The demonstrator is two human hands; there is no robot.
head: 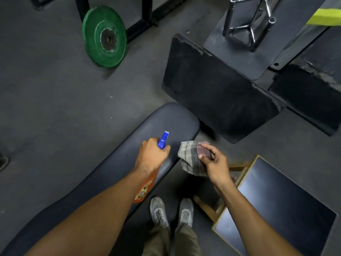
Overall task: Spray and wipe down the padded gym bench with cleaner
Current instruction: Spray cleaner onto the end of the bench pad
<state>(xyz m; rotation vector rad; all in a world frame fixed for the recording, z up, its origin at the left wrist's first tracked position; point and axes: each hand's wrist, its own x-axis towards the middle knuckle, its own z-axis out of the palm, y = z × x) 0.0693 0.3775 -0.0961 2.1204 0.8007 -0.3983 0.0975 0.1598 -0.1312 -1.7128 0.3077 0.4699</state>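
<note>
My left hand (150, 157) grips the sprayer (162, 141), aimed at the bench (103, 174) far end. My right hand (215, 163) clutches the cloth (190, 159). Spraying looks underway; wiping remains.

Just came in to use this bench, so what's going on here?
A person is cleaning it. The left hand holds a spray bottle with a blue nozzle aimed at the far end of the padded bench. The right hand holds a bunched plaid cloth just off the bench's edge, not touching the pad. From this view I cannot tell whether it is sprayed yet.
</note>
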